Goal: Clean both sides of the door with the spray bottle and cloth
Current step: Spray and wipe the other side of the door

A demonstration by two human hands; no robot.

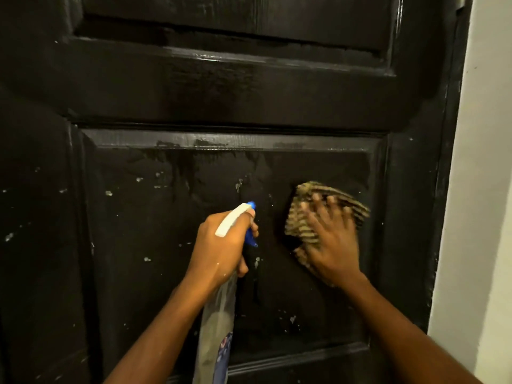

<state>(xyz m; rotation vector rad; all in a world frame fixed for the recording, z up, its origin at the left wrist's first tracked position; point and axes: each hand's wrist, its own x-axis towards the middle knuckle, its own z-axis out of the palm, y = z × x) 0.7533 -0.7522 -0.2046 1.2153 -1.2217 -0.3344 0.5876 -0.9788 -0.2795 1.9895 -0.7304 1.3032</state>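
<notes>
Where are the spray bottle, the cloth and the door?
spray bottle [217, 322], head view, its clear body
cloth [300, 225], head view, its striped left part
door [194, 98], head view, rail between its panels

Single head-worn view, close up against the door [194, 92].
It faces the lower panel [166, 245] nearly straight on; wall [484, 162] at the right edge.

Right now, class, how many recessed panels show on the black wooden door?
2: one upper panel at the picture's top edge, one lower panel under the tan striped cloth. More may lie outside the view.
</notes>
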